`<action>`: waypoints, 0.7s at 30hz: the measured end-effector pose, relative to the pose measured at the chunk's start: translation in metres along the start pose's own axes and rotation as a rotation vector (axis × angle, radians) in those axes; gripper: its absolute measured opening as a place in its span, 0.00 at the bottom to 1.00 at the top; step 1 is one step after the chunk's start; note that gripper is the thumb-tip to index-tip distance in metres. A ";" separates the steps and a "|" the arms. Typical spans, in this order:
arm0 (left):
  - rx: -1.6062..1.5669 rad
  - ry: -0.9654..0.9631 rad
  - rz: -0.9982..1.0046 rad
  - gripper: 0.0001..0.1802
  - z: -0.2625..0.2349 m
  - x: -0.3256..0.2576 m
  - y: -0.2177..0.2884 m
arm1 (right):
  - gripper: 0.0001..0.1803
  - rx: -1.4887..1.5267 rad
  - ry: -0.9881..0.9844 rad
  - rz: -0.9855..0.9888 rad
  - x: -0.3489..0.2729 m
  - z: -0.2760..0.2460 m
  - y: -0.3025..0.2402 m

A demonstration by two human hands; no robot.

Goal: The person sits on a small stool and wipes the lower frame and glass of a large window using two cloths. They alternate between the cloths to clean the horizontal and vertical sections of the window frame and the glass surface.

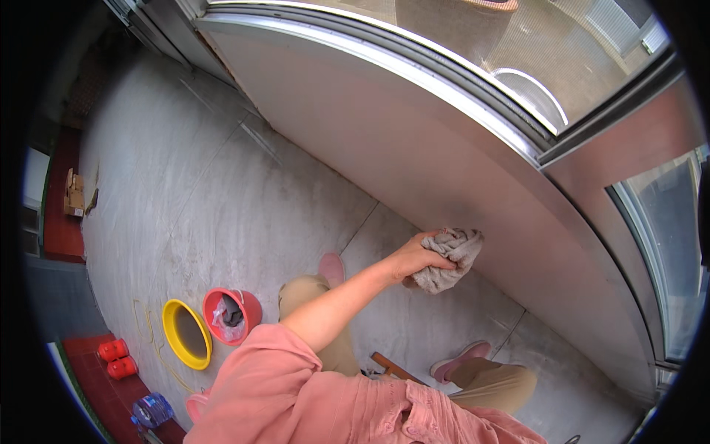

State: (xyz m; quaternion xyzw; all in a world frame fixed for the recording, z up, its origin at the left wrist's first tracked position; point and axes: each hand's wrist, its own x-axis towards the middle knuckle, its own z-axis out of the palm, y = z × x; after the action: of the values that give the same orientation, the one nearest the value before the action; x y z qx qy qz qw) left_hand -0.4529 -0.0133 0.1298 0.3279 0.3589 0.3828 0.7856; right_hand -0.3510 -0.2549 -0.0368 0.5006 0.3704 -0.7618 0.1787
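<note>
My left hand (416, 260) is closed around a crumpled grey-beige cloth (448, 260), thumb across its near side. The arm reaches up and to the right from my pink sleeve. Just beyond the cloth stands a smooth, pinkish-grey metal panel (399, 133) below a window; whether the cloth touches it I cannot tell. A silver window frame (414, 65) with dark grooves runs along the panel's top. My right hand is out of view.
On the grey floor (200, 185), left of my legs, stand a yellow basin (171, 342) of murky water and a red bucket (253, 314) holding a plastic bag and dark cloth. A brown stick (398, 368) lies between my feet. Red containers (122, 368) and a blue-tinted bottle (153, 410) stand lower left.
</note>
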 end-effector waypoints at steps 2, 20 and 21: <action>0.004 -0.092 -0.021 0.34 -0.012 0.005 0.003 | 0.23 0.011 -0.014 0.009 0.014 0.012 0.000; -0.240 -0.112 -0.036 0.19 -0.037 -0.019 0.048 | 0.24 0.750 1.322 -0.953 -0.221 -0.015 0.016; -0.264 -0.104 -0.026 0.18 -0.035 -0.020 0.047 | 0.20 0.834 1.466 -1.046 -0.257 -0.014 0.049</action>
State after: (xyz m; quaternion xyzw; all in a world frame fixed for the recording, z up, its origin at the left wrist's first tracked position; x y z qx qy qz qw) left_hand -0.5075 0.0018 0.1540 0.2365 0.2683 0.3988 0.8444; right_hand -0.1984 -0.3020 0.1709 0.6441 0.2661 -0.3159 -0.6438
